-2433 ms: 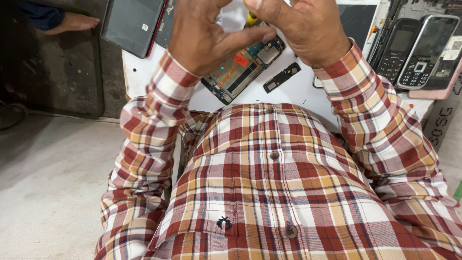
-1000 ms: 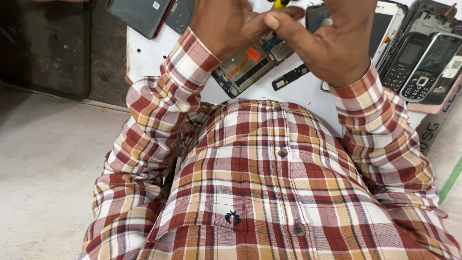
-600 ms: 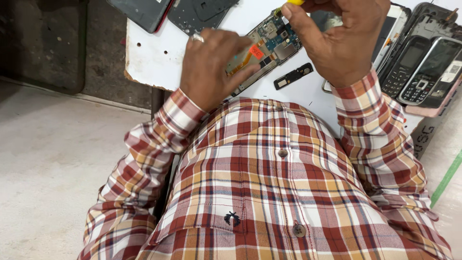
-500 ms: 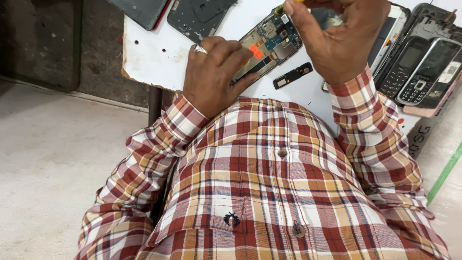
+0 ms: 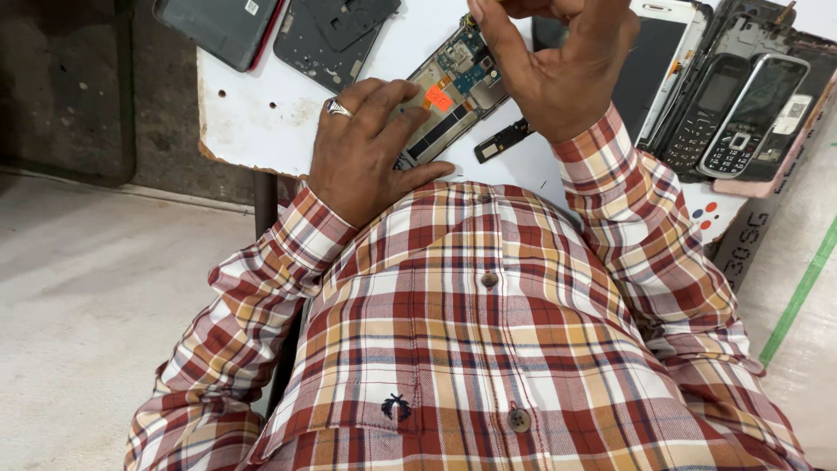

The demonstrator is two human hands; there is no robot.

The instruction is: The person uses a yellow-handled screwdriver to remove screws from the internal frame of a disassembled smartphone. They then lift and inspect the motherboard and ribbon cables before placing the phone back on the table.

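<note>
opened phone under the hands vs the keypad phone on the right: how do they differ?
The opened phone has its back off, showing circuit board and an orange tab; the keypad phone is closed, showing screen and buttons. The left hand rests on the opened phone and the right hand is above it; the keypad phone lies untouched among other handsets. Both lie on the white table.

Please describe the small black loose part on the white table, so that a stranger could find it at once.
On the white table, look just below the opened phone under the left hand. The small black part lies beside the right hand. Unlike the phones around, it is a short bare strip.
</note>
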